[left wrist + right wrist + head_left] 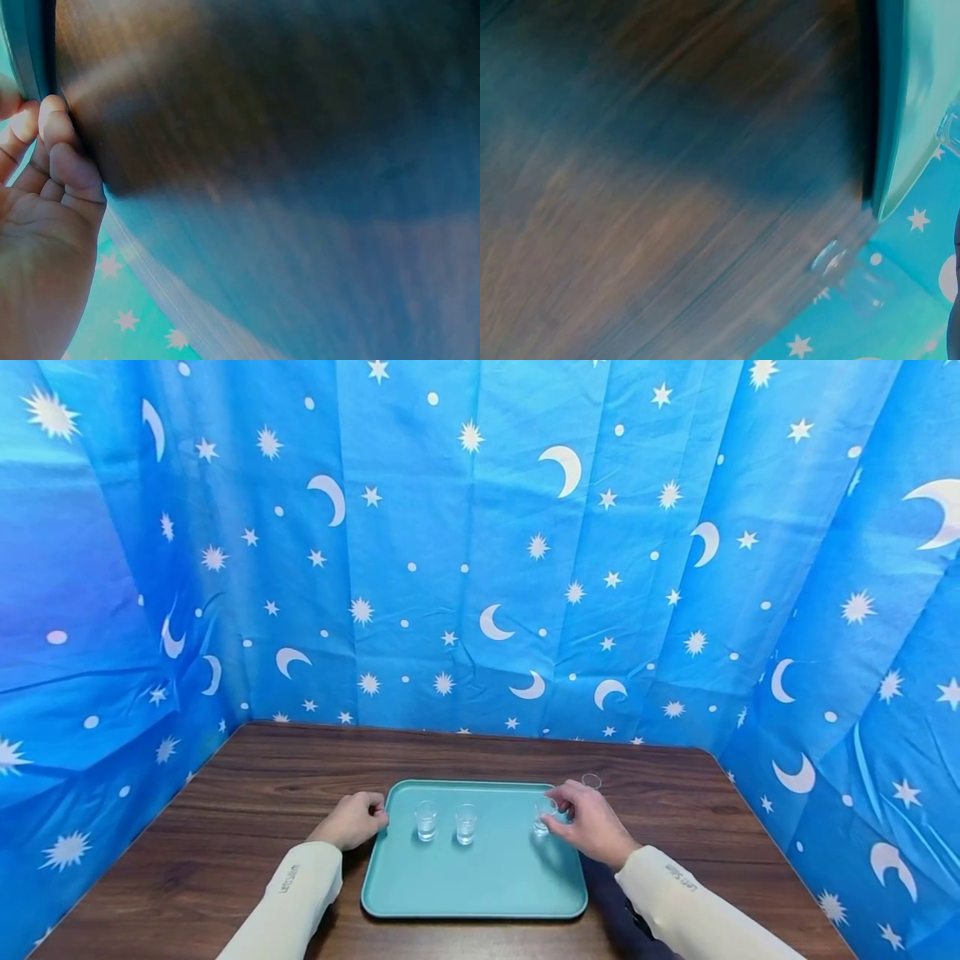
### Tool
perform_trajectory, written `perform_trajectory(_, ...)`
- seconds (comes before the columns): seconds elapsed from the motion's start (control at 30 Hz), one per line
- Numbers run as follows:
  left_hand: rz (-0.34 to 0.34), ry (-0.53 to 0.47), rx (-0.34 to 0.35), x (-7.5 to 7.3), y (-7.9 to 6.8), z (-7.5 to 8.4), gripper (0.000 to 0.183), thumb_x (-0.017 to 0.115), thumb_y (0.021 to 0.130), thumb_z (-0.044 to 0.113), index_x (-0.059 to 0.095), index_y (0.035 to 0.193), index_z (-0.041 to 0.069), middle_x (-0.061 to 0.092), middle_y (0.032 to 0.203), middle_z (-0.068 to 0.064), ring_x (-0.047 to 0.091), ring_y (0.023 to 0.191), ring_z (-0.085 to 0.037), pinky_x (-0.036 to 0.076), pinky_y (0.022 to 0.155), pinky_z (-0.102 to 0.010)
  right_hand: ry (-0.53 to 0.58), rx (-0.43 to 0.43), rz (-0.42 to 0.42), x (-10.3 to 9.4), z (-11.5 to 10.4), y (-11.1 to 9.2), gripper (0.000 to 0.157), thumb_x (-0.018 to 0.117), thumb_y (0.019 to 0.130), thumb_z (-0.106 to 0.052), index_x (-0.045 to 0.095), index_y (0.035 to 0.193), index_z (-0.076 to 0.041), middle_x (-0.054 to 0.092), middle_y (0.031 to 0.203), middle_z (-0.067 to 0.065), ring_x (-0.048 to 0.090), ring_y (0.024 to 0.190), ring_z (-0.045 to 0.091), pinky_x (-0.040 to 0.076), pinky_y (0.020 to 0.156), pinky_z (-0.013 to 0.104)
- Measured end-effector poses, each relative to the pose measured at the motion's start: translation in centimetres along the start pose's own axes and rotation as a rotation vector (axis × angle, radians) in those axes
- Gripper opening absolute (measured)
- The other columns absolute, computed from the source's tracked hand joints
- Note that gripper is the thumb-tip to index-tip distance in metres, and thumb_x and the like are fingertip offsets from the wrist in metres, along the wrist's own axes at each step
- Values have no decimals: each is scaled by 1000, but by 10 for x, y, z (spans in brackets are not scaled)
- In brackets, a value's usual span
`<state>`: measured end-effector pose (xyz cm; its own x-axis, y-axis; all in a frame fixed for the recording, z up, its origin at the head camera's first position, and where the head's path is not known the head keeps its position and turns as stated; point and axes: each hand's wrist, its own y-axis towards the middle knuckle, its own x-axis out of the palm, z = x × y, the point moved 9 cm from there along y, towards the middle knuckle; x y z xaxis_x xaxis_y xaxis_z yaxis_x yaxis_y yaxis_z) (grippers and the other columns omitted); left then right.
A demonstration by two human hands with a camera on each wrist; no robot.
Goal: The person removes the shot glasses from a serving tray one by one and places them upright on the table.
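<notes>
Over the right side of a turquoise tray (480, 893), my right hand (592, 823) pinches a small clear shot glass (541, 827) between thumb and fingers. Part of that glass (951, 129) shows at the edge of the right wrist view. Two more shot glasses, a left one (426, 823) and a middle one (465, 827), stand upright on the tray. My left hand (351, 821) grips the tray's left rim near the far corner. In the left wrist view, the fingers of the left hand (45, 187) curl at the tray rim (26, 52).
Another clear glass (591, 782) stands on the brown wooden table (300, 768), behind my right hand and just outside the tray's far right corner. Blue curtains (480, 568) with white moons and stars surround the table at the back and sides.
</notes>
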<state>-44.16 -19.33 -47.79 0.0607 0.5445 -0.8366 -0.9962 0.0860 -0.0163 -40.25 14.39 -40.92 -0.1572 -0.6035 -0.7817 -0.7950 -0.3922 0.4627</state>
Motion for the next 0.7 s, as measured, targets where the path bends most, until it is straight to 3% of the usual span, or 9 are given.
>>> perform_trajectory(0.27,-3,-4,23,-3,-3,3,16,53,79,13,46,66,10,42,57,-3,40,52,-16,31,50,-29,4,55,42,-21,23,-7,27,67,72,-27,62,95,-13,49,75,-7,48,63,5,42,56,19)
perform_trajectory(0.5,10,9,31,-3,-3,3,16,53,79,14,46,65,10,42,56,-2,40,50,-16,30,49,-28,7,99,64,-35,42,-14,27,68,71,-23,61,94,-9,55,80,2,51,64,7,43,56,20)
perform_trajectory(0.7,9,11,15,-4,-3,4,16,54,78,14,46,65,10,42,56,-2,40,50,-16,30,49,-28,-27,129,74,-43,51,-21,27,68,71,-21,61,93,-7,54,80,0,50,65,6,44,57,21)
